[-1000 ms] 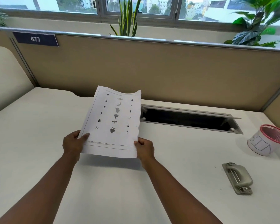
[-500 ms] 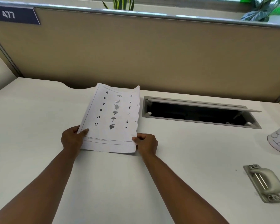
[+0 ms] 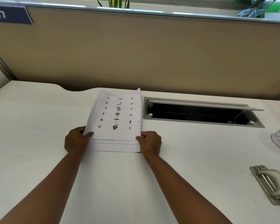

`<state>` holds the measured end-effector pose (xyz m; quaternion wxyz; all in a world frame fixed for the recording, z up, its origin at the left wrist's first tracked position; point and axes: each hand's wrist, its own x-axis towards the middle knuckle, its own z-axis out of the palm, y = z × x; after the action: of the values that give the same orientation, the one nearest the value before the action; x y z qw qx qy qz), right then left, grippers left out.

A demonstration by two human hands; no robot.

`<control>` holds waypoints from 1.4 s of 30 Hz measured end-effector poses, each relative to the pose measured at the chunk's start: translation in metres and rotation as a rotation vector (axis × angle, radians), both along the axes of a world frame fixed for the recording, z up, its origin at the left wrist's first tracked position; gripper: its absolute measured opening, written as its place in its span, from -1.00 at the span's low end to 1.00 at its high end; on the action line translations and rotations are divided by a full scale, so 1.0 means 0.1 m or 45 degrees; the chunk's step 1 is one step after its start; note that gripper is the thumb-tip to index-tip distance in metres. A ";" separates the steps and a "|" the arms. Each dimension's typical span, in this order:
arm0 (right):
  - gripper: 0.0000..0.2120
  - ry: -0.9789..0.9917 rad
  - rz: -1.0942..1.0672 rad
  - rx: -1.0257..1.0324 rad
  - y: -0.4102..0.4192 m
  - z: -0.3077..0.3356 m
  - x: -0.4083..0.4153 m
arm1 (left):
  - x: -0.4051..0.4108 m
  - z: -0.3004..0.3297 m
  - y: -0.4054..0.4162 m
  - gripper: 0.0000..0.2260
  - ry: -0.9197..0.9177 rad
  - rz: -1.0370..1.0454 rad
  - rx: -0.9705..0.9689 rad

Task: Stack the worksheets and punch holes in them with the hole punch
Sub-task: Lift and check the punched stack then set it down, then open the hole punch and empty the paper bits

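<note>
Worksheets [image 3: 115, 120] on desk [image 3: 39, 126] ctr, cable tray [image 3: 199, 113] just right, hole punch [image 3: 272, 183] nearer, far right.

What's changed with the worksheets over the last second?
The worksheets came down from mid-air onto the desk, their bottom edge now resting on it. Left hand and right hand still grip the lower corners. The hole punch stays untouched at right.
</note>
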<state>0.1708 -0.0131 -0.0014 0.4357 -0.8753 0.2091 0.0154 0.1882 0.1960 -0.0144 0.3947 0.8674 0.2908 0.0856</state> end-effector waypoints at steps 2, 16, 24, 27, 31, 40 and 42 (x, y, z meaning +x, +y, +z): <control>-0.72 0.008 0.024 -0.050 0.00 -0.01 0.01 | -0.01 -0.01 0.01 -0.71 0.005 -0.009 0.014; -0.67 0.032 0.325 -0.216 -0.04 0.00 -0.01 | -0.01 -0.04 0.01 -0.70 0.057 -0.136 0.238; -0.62 0.045 0.367 -0.250 -0.04 0.05 -0.07 | -0.14 0.00 -0.07 -0.64 0.073 -0.354 0.728; -0.65 -0.049 0.328 -0.218 -0.11 0.07 -0.16 | -0.22 0.02 -0.13 -0.61 -0.021 -0.419 0.734; -0.70 -0.122 0.222 -0.140 -0.24 0.19 -0.29 | -0.38 0.01 -0.35 -0.61 -0.100 -0.491 0.576; -0.77 -0.210 0.081 -0.176 -0.87 0.46 -0.67 | -0.81 0.09 -1.21 -0.59 -0.178 -0.710 0.433; -0.75 -0.228 0.036 -0.224 -1.09 0.52 -0.77 | -0.92 0.11 -1.43 -0.59 -0.157 -0.786 0.412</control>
<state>0.0935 -0.1220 0.0508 0.3738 -0.9109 0.1576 -0.0751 0.0964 0.0534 -0.0031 0.2761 0.9589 -0.0270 0.0596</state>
